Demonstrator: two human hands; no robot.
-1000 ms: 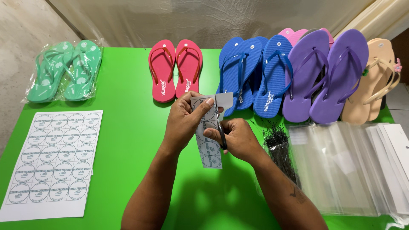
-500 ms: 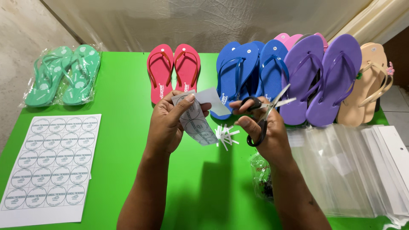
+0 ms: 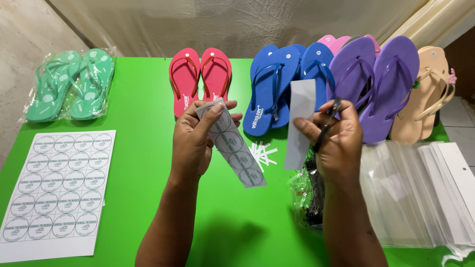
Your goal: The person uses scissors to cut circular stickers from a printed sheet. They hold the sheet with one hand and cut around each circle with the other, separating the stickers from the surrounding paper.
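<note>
While the left hand (image 3: 193, 141) pinches a strip of round stickers (image 3: 231, 146) between thumb and fingers, strip hanging down-right below the fingertips, the right hand (image 3: 336, 143) is clenched on black scissors (image 3: 326, 126) and a blank white paper strip (image 3: 299, 123) sticking up left of its fingers. White paper offcuts (image 3: 262, 152) lie on the green tabletop (image 3: 133, 148) between both hands; red flip-flops (image 3: 200, 79) beyond left fingers, clear plastic bags (image 3: 415, 193) right of the right wrist.

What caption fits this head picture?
Left hand holds a sticker strip; right hand holds scissors and paper.
</note>
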